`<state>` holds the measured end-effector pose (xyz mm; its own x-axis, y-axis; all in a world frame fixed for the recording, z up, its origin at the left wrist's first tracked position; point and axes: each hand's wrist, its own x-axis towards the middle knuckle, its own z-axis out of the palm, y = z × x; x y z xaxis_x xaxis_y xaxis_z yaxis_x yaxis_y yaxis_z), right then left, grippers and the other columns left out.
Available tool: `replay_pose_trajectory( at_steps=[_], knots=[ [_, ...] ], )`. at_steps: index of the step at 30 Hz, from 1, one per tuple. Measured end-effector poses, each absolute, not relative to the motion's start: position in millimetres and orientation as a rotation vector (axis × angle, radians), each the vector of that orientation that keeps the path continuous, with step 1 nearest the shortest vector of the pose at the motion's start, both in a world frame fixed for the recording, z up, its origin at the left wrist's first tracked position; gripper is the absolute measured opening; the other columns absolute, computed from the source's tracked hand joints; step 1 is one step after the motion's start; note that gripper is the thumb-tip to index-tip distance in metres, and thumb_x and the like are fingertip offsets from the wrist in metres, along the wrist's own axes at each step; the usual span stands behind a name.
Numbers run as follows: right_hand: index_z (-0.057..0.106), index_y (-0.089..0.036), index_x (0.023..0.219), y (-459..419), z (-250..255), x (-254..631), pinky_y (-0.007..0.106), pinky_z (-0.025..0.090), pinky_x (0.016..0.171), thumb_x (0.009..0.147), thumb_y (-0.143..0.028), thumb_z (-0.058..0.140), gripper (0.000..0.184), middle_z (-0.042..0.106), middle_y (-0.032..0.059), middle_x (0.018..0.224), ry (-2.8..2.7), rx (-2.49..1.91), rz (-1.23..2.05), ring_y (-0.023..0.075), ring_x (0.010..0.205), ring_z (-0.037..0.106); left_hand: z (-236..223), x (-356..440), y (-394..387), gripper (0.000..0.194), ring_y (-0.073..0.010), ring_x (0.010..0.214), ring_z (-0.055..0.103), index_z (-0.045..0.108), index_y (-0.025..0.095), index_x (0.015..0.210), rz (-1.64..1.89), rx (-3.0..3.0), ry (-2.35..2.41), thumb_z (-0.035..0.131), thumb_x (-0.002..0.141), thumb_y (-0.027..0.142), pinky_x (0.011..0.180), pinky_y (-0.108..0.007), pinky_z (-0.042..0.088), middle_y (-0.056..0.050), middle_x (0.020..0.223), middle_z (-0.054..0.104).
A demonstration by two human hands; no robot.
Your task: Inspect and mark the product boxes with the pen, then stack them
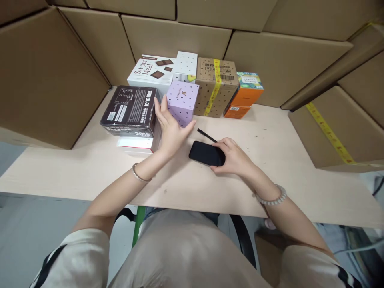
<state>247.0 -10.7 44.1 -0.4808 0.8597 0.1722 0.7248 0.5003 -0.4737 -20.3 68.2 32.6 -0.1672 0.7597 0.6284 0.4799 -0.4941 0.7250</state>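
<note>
My left hand (172, 130) spans the near side of a small purple box (183, 96), fingers along its left side and thumb at its right lower edge. The box stands upright on the table. My right hand (232, 156) grips the right end of a black smartphone (205, 153), thumb on the near edge and fingers on the far edge. Whether the phone touches the table I cannot tell. A black pen (207, 135) lies just behind it, one end close to my right fingers. Left of my left hand, a dark brown box (130, 108) rests on a white box (135, 144).
Behind the purple box stand a white "Super Meal" box (153, 72), a white dotted box (187, 62), a taped brown carton (216, 84) and orange boxes (244, 96). Large cardboard cartons (177, 40) wall the back and both sides of the pale table (192, 188).
</note>
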Motion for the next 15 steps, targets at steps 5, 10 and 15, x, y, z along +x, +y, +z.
replay_pose_trajectory(
  at_steps=[5, 10, 15],
  knots=[
    [0.074, -0.023, 0.134, 11, 47, 275, 0.067, 0.057, 0.107, 0.07, -0.046, 0.088, 0.069, 0.065, 0.0142, 0.118, -2.156, -1.365, 0.365, 0.0411, 0.116, 0.066, 24, -19, 76, 0.122, -0.0485, 0.173, 0.009, 0.023, 0.035, 0.165, 1.682, 1.895, 1.407, 0.101, 0.071, 0.05, 0.14, -0.071, 0.015, -0.021, 0.18, 0.01],
    [0.074, -0.021, 0.139, 37, 32, 295, 0.068, 0.052, 0.117, 0.07, -0.046, 0.088, 0.075, 0.065, 0.0153, 0.127, -1.949, -1.47, 0.313, 0.041, 0.124, 0.065, 32, -29, 61, 0.114, -0.0505, 0.164, 0.03, 0.036, 0.036, 0.161, 1.675, 1.948, 1.399, 0.102, 0.068, 0.04, 0.135, -0.073, 0.028, -0.018, 0.167, 0.026],
    [0.079, -0.016, 0.131, 52, 17, 297, 0.068, 0.049, 0.121, 0.068, -0.05, 0.087, 0.072, 0.072, 0.0178, 0.129, -1.864, -1.587, 0.331, 0.0432, 0.128, 0.066, 32, -47, 30, 0.118, -0.0481, 0.156, 0.037, 0.039, 0.036, 0.159, 1.666, 2.123, 1.298, 0.102, 0.061, 0.057, 0.126, -0.07, 0.044, -0.015, 0.158, 0.034]
  ],
)
